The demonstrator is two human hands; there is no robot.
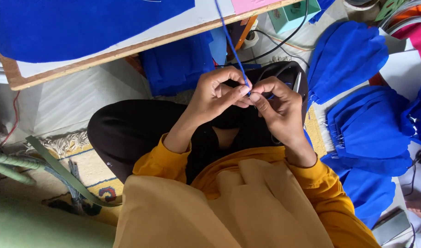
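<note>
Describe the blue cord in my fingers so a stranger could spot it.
Find the wooden-edged board at the top. A thin blue cord runs down from it to the left hand and right hand. Unlike the flat blue fabric pieces alongside, it's one taut strand.

wooden board table carries blue fabric and pink sheet; floor holds blue cloth pieces.

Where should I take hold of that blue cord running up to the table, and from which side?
Probably grip the blue cord on its taut bare stretch just above the left hand and right hand, coming from the side. It runs thin and straight up to the table edge, so a fingertip pinch across it fits.
</note>
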